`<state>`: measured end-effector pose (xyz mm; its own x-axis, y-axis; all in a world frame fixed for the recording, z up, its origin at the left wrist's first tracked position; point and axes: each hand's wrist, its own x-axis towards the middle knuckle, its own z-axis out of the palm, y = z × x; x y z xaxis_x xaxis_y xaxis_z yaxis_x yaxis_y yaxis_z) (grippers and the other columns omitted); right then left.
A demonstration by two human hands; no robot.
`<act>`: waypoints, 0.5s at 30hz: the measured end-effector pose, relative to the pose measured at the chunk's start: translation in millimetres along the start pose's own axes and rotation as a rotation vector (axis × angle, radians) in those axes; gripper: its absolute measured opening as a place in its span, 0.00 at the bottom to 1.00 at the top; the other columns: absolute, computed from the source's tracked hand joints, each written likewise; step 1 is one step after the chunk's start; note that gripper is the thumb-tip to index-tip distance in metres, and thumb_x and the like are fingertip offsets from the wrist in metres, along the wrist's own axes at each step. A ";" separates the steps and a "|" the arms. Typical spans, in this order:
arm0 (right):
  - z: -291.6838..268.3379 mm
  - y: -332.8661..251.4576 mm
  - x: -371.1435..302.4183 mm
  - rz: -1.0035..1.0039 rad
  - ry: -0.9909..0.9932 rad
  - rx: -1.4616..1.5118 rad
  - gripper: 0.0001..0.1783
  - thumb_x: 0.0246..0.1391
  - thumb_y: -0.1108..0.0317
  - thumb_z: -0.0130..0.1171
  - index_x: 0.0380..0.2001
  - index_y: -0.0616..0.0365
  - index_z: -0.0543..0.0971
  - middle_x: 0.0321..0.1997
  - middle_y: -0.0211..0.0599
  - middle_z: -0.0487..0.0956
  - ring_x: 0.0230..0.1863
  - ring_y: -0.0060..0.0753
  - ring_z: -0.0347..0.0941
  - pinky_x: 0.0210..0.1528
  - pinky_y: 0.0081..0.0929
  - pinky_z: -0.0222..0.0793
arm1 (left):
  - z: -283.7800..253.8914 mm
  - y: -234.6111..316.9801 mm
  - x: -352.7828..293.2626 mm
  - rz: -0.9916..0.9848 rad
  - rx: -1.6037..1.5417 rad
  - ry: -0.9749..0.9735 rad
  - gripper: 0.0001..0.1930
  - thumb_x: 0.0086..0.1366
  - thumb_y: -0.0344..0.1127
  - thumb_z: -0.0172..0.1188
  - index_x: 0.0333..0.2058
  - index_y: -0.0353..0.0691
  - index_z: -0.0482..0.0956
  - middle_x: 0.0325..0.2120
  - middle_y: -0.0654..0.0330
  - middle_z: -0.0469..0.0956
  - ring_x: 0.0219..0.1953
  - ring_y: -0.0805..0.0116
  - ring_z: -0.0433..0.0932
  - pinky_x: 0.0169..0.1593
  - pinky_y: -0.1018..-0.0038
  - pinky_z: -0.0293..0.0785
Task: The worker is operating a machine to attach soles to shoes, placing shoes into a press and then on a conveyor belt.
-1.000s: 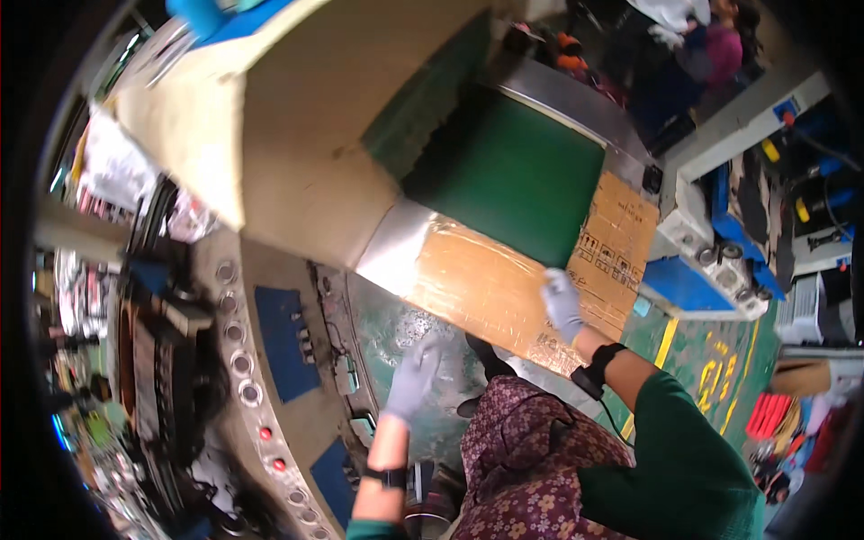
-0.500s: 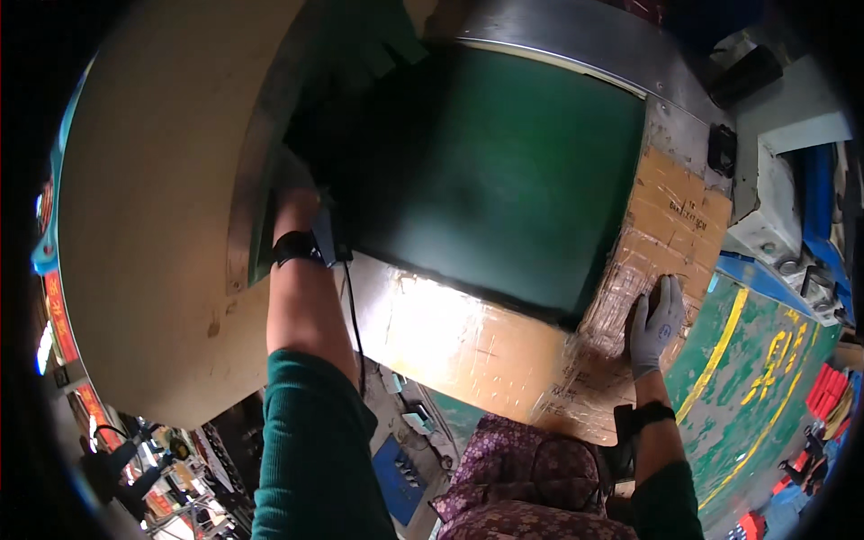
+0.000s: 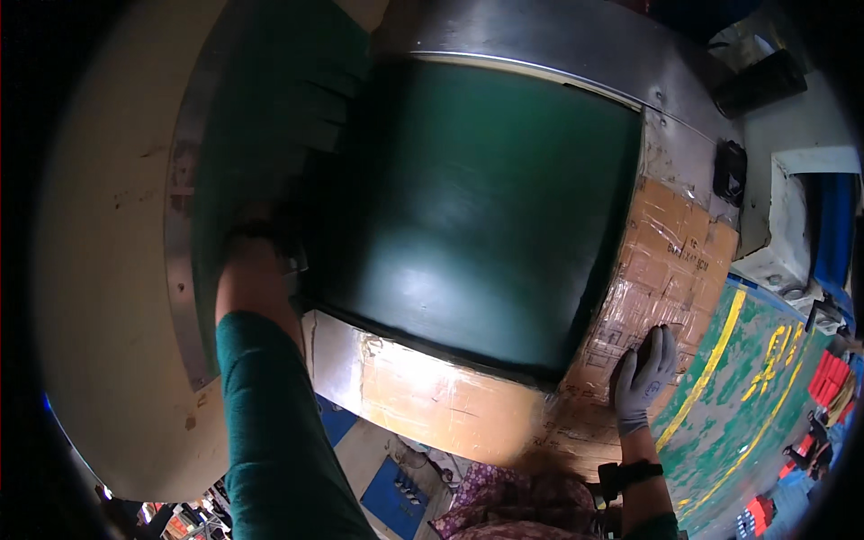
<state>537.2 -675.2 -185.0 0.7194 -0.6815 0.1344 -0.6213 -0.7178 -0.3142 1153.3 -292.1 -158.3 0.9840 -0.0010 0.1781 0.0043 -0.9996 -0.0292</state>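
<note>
My left arm (image 3: 256,288), in a green sleeve, reaches past the edge of a large beige panel (image 3: 108,270). Beyond its dark wristband, my left hand is lost in deep shadow, so its fingers and anything in them are hidden. Beside that arm spreads a dark green belt-like surface (image 3: 477,225) with a bright sheen on its near part. Taped brown cardboard (image 3: 666,261) covers the frame along the right and near sides. On the right strip lies my right hand (image 3: 645,378) in a grey glove, fingers stretched out, holding nothing.
A curved metal plate (image 3: 540,36) bounds the far side of the green surface. At the right stand a white machine part (image 3: 792,216) and a small black box (image 3: 730,173). Below them is a green floor with yellow lines (image 3: 711,369). A blue panel (image 3: 396,495) lies low near my apron.
My left arm has gone deeper into the shadow beyond the panel, and the view has shifted. My right hand still rests on the cardboard, slightly nearer me.
</note>
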 end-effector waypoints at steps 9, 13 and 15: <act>-4.2 -1.4 -0.2 0.024 0.023 0.006 0.31 0.60 0.59 0.51 0.63 0.65 0.67 0.65 0.56 0.69 0.66 0.61 0.63 0.68 0.54 0.54 | -6.1 5.1 -3.3 0.008 -0.014 -0.021 0.23 0.70 0.41 0.54 0.61 0.41 0.72 0.60 0.47 0.72 0.61 0.50 0.72 0.64 0.62 0.69; -8.5 3.5 0.4 0.019 0.040 0.024 0.30 0.60 0.60 0.52 0.62 0.63 0.68 0.65 0.55 0.69 0.66 0.59 0.63 0.69 0.52 0.54 | 2.3 10.6 -44.7 0.123 0.021 -0.048 0.23 0.70 0.41 0.54 0.62 0.42 0.72 0.61 0.46 0.71 0.61 0.49 0.71 0.64 0.62 0.69; -12.9 -1.7 2.1 0.006 0.048 0.029 0.30 0.61 0.59 0.52 0.62 0.62 0.69 0.65 0.54 0.70 0.67 0.58 0.63 0.69 0.51 0.54 | -5.2 -9.6 -72.8 0.605 0.041 -0.152 0.23 0.70 0.41 0.57 0.60 0.41 0.73 0.62 0.47 0.71 0.62 0.51 0.71 0.66 0.60 0.67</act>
<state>535.8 -677.3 -172.0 0.6995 -0.6922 0.1773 -0.6158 -0.7098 -0.3420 1080.7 -282.6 -165.9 0.8289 -0.5589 -0.0240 -0.5574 -0.8216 -0.1195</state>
